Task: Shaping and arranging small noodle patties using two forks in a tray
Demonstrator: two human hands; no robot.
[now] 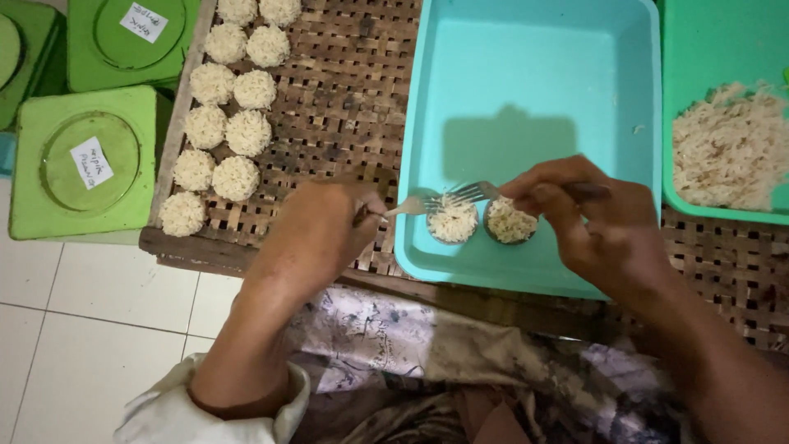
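My left hand (325, 226) grips a metal fork (411, 205) whose tines reach over a small round mould packed with pale noodles (453, 222). My right hand (575, 210) holds a second fork (472, 191), its tines crossing the first above the same mould. A second noodle-filled mould (509, 222) sits just right of it, under my right fingers. Both moulds stand on the floor of a light blue plastic tray (526, 90), near its front edge.
Several round noodle cakes (234, 123) lie in two rows on a woven bamboo rack (345, 99). A green tray (715, 49) at right holds loose noodles (727, 148). Green lidded containers (86, 164) stand at left on the white tiled floor (82, 329).
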